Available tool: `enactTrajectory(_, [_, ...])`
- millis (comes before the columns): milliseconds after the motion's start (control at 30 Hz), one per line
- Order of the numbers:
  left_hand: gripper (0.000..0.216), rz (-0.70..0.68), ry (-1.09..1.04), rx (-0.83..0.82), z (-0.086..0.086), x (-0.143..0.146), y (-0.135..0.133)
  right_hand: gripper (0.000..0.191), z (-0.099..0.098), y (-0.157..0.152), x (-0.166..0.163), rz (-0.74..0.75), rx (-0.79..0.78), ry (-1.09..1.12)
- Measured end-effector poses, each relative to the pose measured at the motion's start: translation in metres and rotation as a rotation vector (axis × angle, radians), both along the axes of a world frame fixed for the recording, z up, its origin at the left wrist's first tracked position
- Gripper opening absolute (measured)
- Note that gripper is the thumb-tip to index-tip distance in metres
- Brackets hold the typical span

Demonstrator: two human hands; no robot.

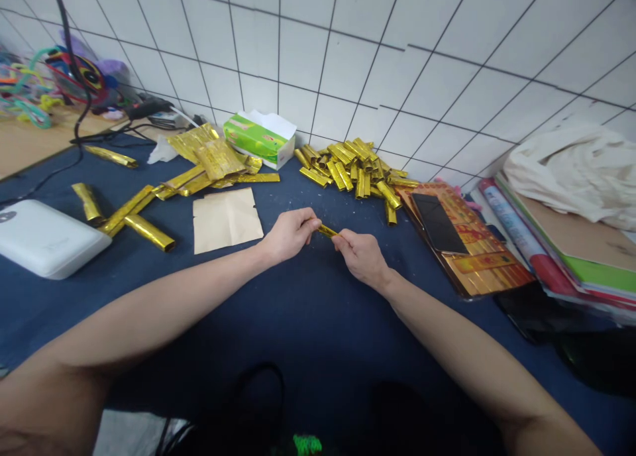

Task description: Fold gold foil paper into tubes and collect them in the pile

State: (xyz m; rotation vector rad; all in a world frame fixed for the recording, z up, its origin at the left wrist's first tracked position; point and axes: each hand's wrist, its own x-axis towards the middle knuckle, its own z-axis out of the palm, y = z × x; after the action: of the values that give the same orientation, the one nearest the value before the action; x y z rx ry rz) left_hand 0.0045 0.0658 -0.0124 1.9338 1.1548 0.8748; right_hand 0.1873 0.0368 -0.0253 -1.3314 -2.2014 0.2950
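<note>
Between my two hands stretches a narrow folded strip of gold foil paper (327,230), its ends covered by my fingers. My left hand (292,233) pinches one end, thumb against fingers. At the other end my right hand (362,256) is closed on the same strip. A square sheet of tan paper (227,220) lies flat to the left of my left hand. Beyond my hands, by the wall, rests a heap of folded gold foil tubes (355,168). More gold foil pieces (149,232) lie scattered on the left, some partly overlapping.
A green tissue box (261,138) stands against the tiled wall. On the right, a dark phone (440,223) lies on a stack of gold-printed paper (489,270), beside piled books and cloth (571,171). A white device (50,238) sits at left, near a black cable (79,78).
</note>
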Motion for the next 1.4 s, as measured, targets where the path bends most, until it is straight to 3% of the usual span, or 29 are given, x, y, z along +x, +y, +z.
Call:
enactTrajectory(167, [0.042,-0.035,-0.16,-0.277,0.0,0.001,0.003,0.041,-0.006,-0.001,0.0,-0.073,0.188,-0.079])
enactTrajectory(267, [0.042,-0.047,-0.173,-0.348,-0.002,0.001,0.006,0.034,-0.007,0.0,0.001,-0.101,0.214,-0.039])
enactTrajectory(467, [0.016,-0.032,-0.134,-0.242,-0.004,0.005,0.002,0.025,-0.002,-0.001,-0.001,-0.156,0.019,0.1])
enactTrajectory(733, [0.016,-0.151,0.02,0.003,-0.004,0.009,-0.02,0.033,0.001,-0.003,-0.005,0.086,-0.011,-0.03])
enactTrajectory(1033, [0.017,0.03,-0.179,-0.115,-0.001,0.005,-0.007,0.037,-0.001,0.0,0.002,-0.016,-0.007,0.02])
enactTrajectory(1300, [0.023,-0.026,-0.343,-0.289,-0.001,0.005,-0.003,0.038,-0.004,0.0,0.001,-0.066,0.104,-0.024])
enactTrajectory(1400, [0.022,-0.009,-0.434,-0.332,-0.005,0.005,0.0,0.033,-0.004,0.0,0.001,-0.072,0.078,0.003])
